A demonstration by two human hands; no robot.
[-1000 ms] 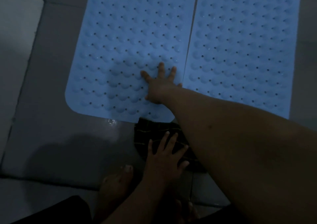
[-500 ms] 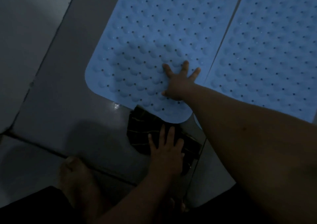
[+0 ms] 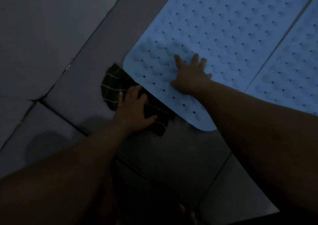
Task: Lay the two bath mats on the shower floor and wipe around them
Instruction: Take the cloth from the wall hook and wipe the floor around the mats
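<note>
The right hand has its fingers spread wide and lies flat on the near corner of a blue bath mat. The left hand presses its open fingers down on one dark striped cloth, which touches that mat's edge. There are two mats side by side on the grey tile floor; the second mat is on the right.
</note>
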